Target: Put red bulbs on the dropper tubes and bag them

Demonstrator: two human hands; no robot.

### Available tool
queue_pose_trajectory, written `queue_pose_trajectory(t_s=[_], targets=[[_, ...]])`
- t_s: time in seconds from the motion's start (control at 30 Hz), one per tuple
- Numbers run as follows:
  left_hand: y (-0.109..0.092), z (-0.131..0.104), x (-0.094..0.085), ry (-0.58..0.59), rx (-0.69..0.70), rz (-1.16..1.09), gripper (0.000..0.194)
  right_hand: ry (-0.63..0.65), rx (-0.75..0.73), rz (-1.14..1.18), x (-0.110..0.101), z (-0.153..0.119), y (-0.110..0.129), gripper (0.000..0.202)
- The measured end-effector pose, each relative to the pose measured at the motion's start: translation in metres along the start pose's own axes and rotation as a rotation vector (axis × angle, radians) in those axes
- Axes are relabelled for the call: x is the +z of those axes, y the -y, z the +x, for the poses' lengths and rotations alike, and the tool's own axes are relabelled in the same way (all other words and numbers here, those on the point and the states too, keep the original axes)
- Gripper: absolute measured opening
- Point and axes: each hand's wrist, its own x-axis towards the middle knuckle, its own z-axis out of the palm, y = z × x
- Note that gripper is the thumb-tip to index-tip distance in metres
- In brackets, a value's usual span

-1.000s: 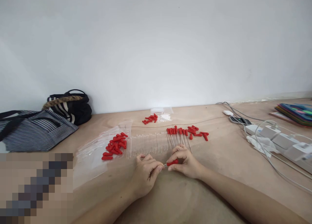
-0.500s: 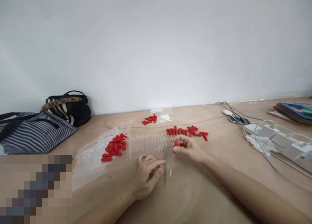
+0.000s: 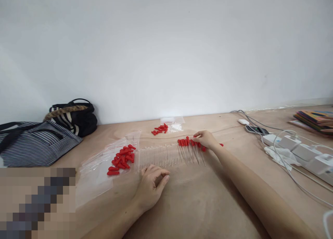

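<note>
My left hand (image 3: pixel 153 185) rests on the table with fingers loosely curled and apart, holding nothing, just below a row of thin clear tubes (image 3: pixel 157 155). My right hand (image 3: pixel 204 139) reaches over the right end of the row, fingertips together at the red bulbs; what they hold is too small to make out. Several clear droppers with red bulbs (image 3: pixel 184 142) lie side by side there, tips toward me. At the left, a pile of loose red bulbs (image 3: pixel 123 157) sits on clear plastic bags (image 3: pixel 96 176).
Farther back lie a few red bulbs (image 3: pixel 160 129) and a clear bag (image 3: pixel 175 124). Striped bag (image 3: pixel 39 142) and black bag (image 3: pixel 83 117) stand left. A power strip with chargers (image 3: pixel 299 148) and cables lies right. Another person's hand (image 3: pixel 326 122) touches stacked colourful sheets (image 3: pixel 309 121).
My right hand has moved up and right to the bulbs; the dropper it held is now down among the others. My left hand shifted slightly left. Another person's hand has appeared at the right edge.
</note>
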Motion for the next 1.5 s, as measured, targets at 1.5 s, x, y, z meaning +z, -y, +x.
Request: queue_pose_trajectory(t_s=[1.5], targets=[[0.047,0.049,-0.054,0.095,-0.544,0.771,0.034,-0.255,-0.215,-0.561,-0.043,-0.058,-0.029,0.019]])
